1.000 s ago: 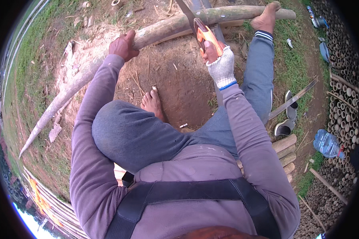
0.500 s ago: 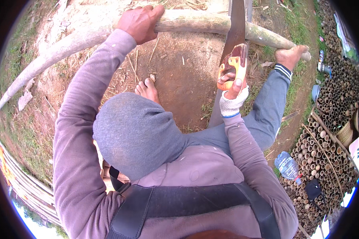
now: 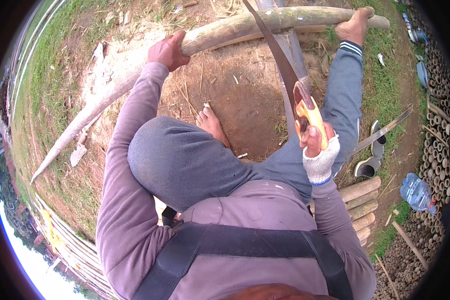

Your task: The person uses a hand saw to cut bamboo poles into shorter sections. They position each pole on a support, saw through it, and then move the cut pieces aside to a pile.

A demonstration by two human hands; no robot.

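Note:
My left hand (image 3: pixel 168 52) is closed round a long, pale bamboo pole (image 3: pixel 235 31) that runs across in front of me. At the pole's right end my bare right foot (image 3: pixel 354 30) rests on it. In my right hand (image 3: pixel 319 152), which wears a white fingerless glove, I grip a handsaw by its orange and brown handle (image 3: pixel 311 112). The long, dark saw blade (image 3: pixel 280 56) slants up and left, its far part crossing the pole. Whether its teeth touch the pole I cannot tell. My left foot (image 3: pixel 211 121) stands on the soil.
A grey beam (image 3: pixel 295 55) passes under the pole. To the right are a flat strip (image 3: pixel 385 131), shoes (image 3: pixel 368 167), cut bamboo lengths (image 3: pixel 360 200), a large plastic bottle (image 3: pixel 417 193) and stacked bamboo tubes (image 3: pixel 439 167). Long poles (image 3: pixel 77 257) lie at the lower left.
My right hand has drawn the saw back toward me and right, and the blade now tilts left. The view has shifted; my left hand still holds the pole.

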